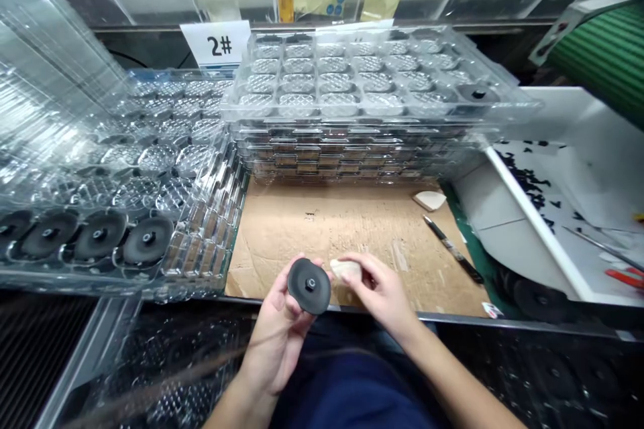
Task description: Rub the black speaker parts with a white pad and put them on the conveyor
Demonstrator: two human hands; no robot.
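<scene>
My left hand (282, 342) grips a round black disc (300, 288) with a small raised hub at its middle, its face turned up toward me. Pinched between the fingers of my right hand (377, 288) is a cream-coloured pad (346, 271), close beside the disc's right edge. Whether pad and disc touch, I cannot tell. Both hands are over the near edge of a cardboard sheet (322, 214). A similar cream pad (431, 200) lies at the sheet's far right, with a black pen-like tool (453, 249) below it.
Stacked clear plastic trays (352, 107) stand behind the cardboard. At left, more trays (201, 228) hold several black discs (148, 241). A white bin (533, 214) on the right contains small black pieces and a red-handled tool (624, 279). A green ribbed object (604, 53) hangs upper right.
</scene>
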